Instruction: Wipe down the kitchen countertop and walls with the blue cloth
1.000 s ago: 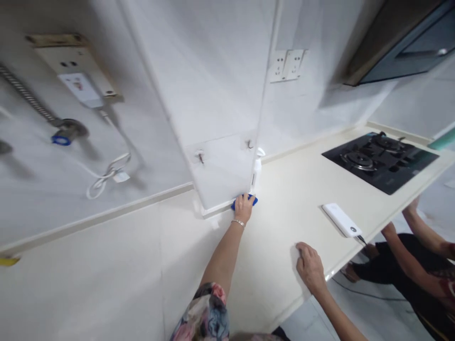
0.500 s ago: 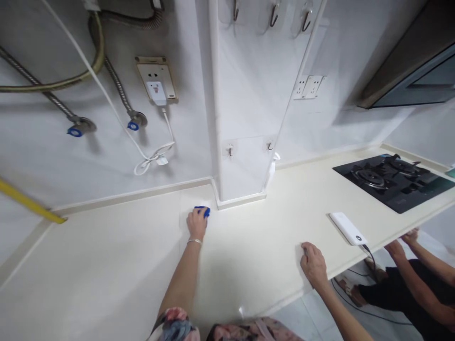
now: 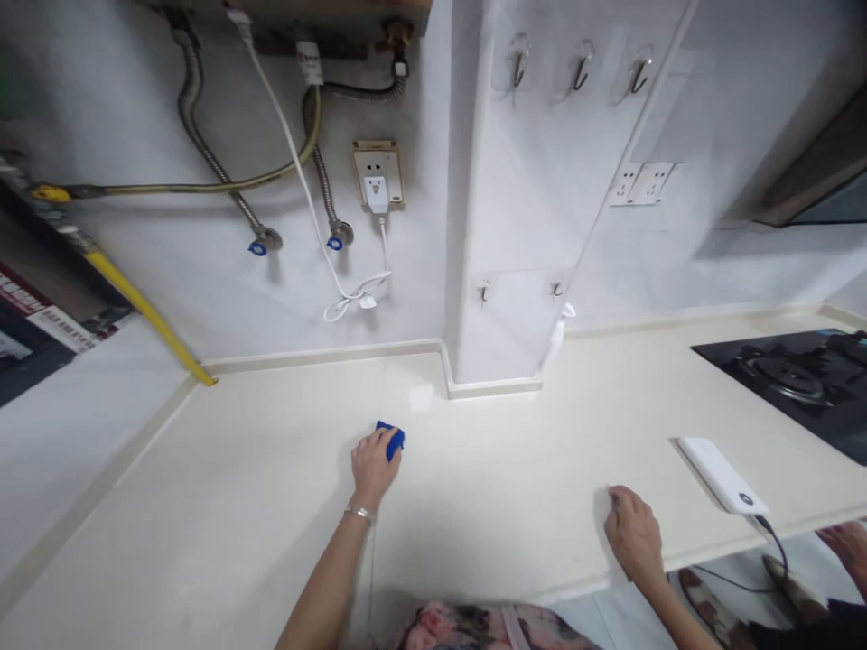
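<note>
My left hand (image 3: 374, 465), with a bracelet at the wrist, is closed on a blue cloth (image 3: 394, 442). It presses the cloth against the cream countertop (image 3: 501, 506), in front of the wall's corner. Most of the cloth is hidden under my fingers. Further right, my right hand (image 3: 634, 533) rests on the countertop near its front edge, its fingers curled in and partly out of sight. Nothing shows in it.
A white power bank (image 3: 722, 474) with a black cable lies right of my right hand. Beyond it is a gas hob (image 3: 792, 379). A wall column (image 3: 501, 334) juts out behind the counter. A yellow pipe (image 3: 149, 311) rises at left. Another person's hand (image 3: 846, 546) shows at right.
My left hand has drawn the blue cloth nearer to me, away from the wall corner. My right hand stays on the countertop. The view has turned left, showing more pipework.
</note>
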`<control>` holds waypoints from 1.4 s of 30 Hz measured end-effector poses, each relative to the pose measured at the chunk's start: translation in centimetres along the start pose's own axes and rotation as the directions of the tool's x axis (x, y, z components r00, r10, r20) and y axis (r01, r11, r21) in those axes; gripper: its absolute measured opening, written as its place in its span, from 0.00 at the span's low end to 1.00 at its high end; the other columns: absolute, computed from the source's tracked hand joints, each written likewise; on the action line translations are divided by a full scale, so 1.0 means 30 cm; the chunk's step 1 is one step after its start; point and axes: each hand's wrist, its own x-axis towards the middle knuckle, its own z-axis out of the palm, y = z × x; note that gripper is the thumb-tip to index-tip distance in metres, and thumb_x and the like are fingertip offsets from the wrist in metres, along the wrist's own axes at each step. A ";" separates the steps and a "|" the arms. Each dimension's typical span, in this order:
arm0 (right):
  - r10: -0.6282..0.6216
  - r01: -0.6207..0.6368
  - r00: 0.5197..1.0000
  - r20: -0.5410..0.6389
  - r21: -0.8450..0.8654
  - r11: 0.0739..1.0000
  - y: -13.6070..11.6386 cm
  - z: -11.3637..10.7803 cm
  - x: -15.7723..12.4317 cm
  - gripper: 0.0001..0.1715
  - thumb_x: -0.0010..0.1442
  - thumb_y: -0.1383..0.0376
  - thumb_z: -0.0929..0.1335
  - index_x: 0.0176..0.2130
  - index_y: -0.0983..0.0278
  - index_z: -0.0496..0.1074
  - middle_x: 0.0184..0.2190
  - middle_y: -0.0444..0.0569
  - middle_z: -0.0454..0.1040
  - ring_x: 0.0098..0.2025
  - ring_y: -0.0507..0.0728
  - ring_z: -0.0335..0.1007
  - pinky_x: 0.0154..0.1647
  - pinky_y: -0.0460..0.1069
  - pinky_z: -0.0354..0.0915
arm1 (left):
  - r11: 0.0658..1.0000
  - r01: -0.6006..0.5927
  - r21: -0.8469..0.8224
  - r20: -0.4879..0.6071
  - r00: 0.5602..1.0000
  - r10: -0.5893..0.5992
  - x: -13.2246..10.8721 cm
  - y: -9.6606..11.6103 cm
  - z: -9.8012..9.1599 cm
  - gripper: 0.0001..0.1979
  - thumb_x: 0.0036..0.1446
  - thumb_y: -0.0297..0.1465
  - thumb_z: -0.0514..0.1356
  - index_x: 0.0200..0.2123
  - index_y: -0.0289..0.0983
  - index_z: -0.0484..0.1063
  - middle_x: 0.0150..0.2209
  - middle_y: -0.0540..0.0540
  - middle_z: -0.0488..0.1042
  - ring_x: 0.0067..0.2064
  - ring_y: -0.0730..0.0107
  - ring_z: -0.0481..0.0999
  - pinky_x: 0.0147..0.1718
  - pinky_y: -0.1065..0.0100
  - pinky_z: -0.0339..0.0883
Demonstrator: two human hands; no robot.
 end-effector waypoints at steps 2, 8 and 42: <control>-0.001 0.001 1.000 0.014 -0.015 1.000 -0.002 -0.005 0.001 0.15 0.63 0.68 0.60 0.49 0.63 0.68 0.47 0.56 0.75 0.45 0.64 0.70 0.45 0.57 0.66 | 0.999 -0.042 -0.020 -0.027 0.999 0.041 -0.027 0.053 0.040 0.20 0.63 0.36 0.60 0.58 0.51 0.76 0.61 0.48 0.75 0.57 0.55 0.71 0.58 0.54 0.62; 0.021 -0.020 0.999 0.038 -0.019 1.000 -0.010 -0.019 0.003 0.15 0.63 0.68 0.60 0.48 0.63 0.68 0.47 0.55 0.75 0.45 0.64 0.72 0.46 0.57 0.67 | 0.973 -0.216 -0.085 -0.073 0.975 0.210 -0.010 0.190 0.156 0.21 0.61 0.33 0.63 0.58 0.52 0.76 0.59 0.48 0.76 0.55 0.56 0.71 0.56 0.54 0.62; 0.129 -0.125 0.983 0.135 -0.032 0.992 -0.011 -0.082 -0.008 0.22 0.64 0.54 0.61 0.50 0.62 0.73 0.46 0.61 0.77 0.47 0.70 0.75 0.49 0.65 0.72 | 0.998 -0.005 -0.055 0.014 1.000 0.005 0.948 0.400 0.361 0.21 0.64 0.37 0.60 0.60 0.50 0.73 0.59 0.38 0.70 0.56 0.45 0.64 0.52 0.48 0.57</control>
